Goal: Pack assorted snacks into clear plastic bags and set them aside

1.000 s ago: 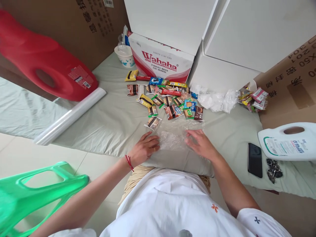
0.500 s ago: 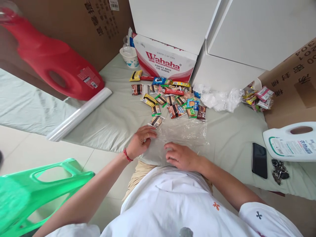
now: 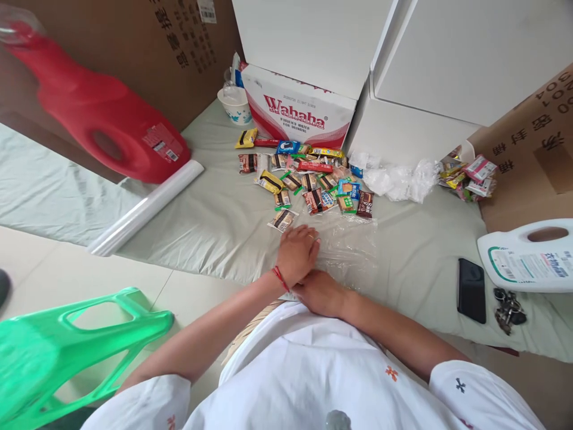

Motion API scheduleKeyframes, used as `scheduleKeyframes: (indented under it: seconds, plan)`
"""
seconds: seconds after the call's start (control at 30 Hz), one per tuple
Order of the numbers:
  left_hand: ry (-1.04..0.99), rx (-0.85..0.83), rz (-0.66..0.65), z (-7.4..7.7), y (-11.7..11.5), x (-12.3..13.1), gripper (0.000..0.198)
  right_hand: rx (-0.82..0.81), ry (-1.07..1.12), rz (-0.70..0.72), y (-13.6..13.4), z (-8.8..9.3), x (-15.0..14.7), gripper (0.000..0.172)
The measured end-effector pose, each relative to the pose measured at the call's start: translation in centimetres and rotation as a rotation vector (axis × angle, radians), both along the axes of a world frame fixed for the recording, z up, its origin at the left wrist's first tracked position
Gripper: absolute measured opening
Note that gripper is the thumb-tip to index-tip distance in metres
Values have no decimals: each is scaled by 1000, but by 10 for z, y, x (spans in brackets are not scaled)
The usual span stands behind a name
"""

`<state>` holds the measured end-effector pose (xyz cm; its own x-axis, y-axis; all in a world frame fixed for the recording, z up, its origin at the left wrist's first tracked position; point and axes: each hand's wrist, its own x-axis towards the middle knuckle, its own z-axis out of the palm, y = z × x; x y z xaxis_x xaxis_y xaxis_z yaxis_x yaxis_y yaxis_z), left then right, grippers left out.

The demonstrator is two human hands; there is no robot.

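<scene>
My left hand [image 3: 297, 253], with a red string bracelet and a ring, lies palm down on a clear plastic bag or sheet [image 3: 351, 243], its fingers bent a little and resting on it. My right hand [image 3: 323, 294] is low against the near edge of the plastic, touching my left hand; its fingers are mostly hidden underneath. Just beyond my left fingertips lies a small wrapped biscuit [image 3: 283, 221]. Behind it spreads a loose pile of wrapped snacks, among them a brown cocoa packet [image 3: 365, 204] and a yellow packet [image 3: 271, 181].
A Wahaha water carton [image 3: 298, 113] stands at the back. Crumpled clear plastic [image 3: 398, 179] lies to its right. Left are a red jug [image 3: 111, 113], a plastic roll [image 3: 147, 206] and a green stool [image 3: 40, 352]; right, a phone [image 3: 471, 291], keys [image 3: 509, 310] and a white bottle [image 3: 530, 257].
My left hand has moved right across the plastic and now lies close against my right hand. My right hand has shifted slightly, its fingers now hidden. The snacks look unmoved.
</scene>
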<state>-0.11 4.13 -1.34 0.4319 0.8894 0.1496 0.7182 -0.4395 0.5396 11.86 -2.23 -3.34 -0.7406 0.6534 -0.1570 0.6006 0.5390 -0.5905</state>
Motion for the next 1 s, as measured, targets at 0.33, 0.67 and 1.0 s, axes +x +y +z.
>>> scheduleKeyframes:
  seconds: [0.33, 0.67, 1.0]
  plan:
    - [322, 48, -9, -41, -22, -17, 68, -121, 318, -456, -33, 30, 91, 38]
    - [335, 21, -37, -40, -33, -31, 71, 115, -121, -978, 3, 27, 186, 42]
    - [300, 25, -17, -40, -34, -31, 71, 119, -438, -1193, 172, 11, 147, 66]
